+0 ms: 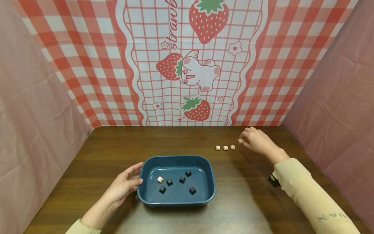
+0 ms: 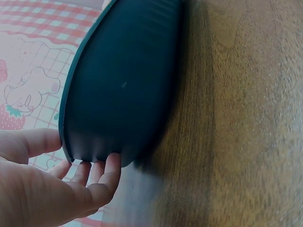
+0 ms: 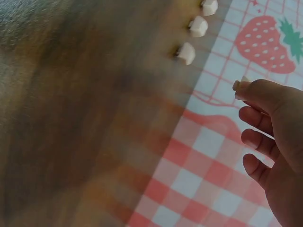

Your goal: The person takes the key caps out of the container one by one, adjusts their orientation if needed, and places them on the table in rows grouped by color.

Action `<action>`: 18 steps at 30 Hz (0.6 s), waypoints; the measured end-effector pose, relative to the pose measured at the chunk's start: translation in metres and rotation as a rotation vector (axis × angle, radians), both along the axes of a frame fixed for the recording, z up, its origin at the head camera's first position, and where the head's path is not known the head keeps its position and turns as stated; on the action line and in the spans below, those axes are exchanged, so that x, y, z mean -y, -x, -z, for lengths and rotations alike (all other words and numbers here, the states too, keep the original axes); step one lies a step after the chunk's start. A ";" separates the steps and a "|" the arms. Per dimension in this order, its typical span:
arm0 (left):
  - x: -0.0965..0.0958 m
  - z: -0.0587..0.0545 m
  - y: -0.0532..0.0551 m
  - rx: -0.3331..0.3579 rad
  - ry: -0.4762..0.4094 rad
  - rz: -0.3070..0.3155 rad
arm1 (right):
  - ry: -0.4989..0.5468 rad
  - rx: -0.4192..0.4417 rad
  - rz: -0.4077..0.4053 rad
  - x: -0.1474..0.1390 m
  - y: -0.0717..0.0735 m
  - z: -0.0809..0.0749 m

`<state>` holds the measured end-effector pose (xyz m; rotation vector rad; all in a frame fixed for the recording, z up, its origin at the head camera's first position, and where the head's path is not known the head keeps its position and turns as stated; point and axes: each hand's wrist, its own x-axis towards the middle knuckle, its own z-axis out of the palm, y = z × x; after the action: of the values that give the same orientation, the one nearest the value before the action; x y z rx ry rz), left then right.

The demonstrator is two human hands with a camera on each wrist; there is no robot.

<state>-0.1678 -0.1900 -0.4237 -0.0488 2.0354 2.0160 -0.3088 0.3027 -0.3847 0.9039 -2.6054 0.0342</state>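
A dark blue rectangular tub stands on the table. My left hand holds its left end, the thumb at the rim and the other fingers against the outer wall. Inside the tub lie several black keycaps and one cream keycap. To the right, my right hand pinches a white keycap between thumb and fingertips, above the table. Three white keycaps sit in a short row just left of that hand; they also show in the right wrist view.
The brown wooden table meets a strawberry-patterned checked cloth along its back edge. Pink cloths hang at the left and right sides. A small black device is attached under the right sleeve.
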 end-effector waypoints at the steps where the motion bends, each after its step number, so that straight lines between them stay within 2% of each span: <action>1: 0.000 0.000 0.000 -0.001 -0.001 0.002 | 0.003 0.009 0.009 -0.002 0.001 0.003; 11: 0.003 0.003 0.000 -0.001 -0.015 0.012 | 0.017 0.108 0.120 -0.010 0.013 0.032; 18: 0.002 0.002 0.001 0.003 -0.016 0.006 | 0.057 0.153 0.151 -0.015 0.018 0.050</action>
<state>-0.1686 -0.1922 -0.4258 -0.0419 2.0149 2.0275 -0.3263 0.3173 -0.4344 0.7084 -2.7917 0.1413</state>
